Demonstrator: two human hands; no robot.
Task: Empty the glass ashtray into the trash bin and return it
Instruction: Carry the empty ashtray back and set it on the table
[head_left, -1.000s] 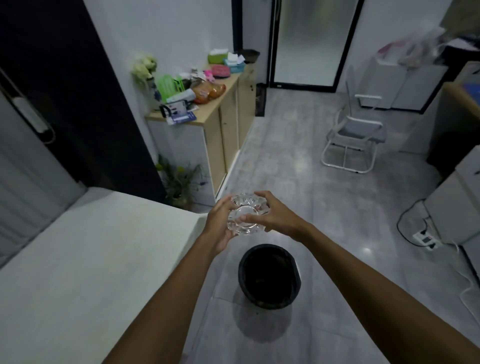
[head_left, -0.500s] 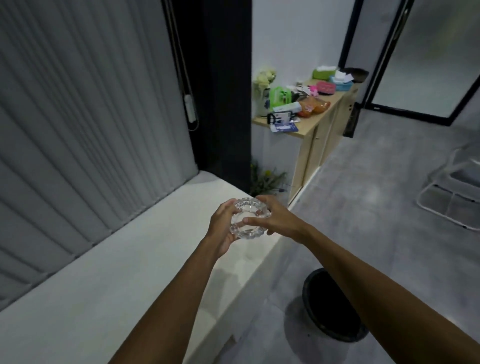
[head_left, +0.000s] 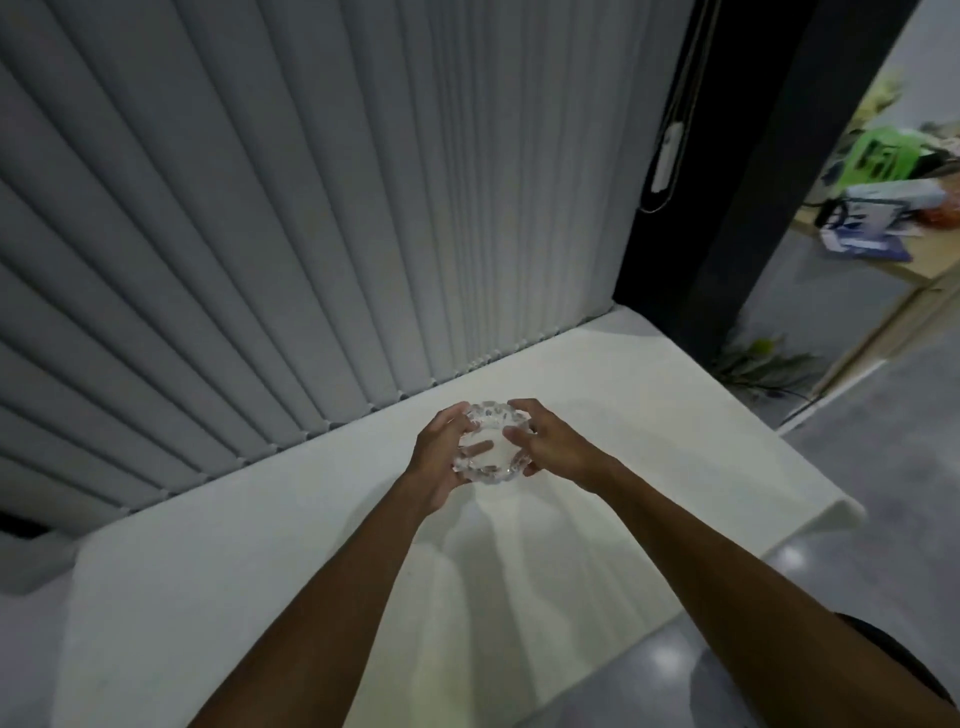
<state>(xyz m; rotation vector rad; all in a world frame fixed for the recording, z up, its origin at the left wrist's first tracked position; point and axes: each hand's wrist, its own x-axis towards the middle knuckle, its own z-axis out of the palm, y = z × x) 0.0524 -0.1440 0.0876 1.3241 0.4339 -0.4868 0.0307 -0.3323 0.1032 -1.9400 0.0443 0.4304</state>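
Observation:
The glass ashtray (head_left: 492, 442) is a clear, knobbly round dish, held upright between both hands above the white table (head_left: 311, 545). My left hand (head_left: 439, 452) grips its left rim and my right hand (head_left: 550, 441) grips its right rim, fingers curled over the edge. Whether it touches the tabletop I cannot tell. The black trash bin (head_left: 904, 660) shows only as a dark sliver at the lower right, mostly hidden behind my right forearm.
Grey vertical blinds (head_left: 311, 208) run along the table's far edge. A dark pillar (head_left: 727, 182) stands at the table's far right corner. Beyond it a wooden cabinet (head_left: 883, 291) carries clutter. Grey floor (head_left: 883, 467) lies to the right of the table.
The view has swung left from the bin and floor to the table. Both hands carried the ashtray from above the bin to over the tabletop.

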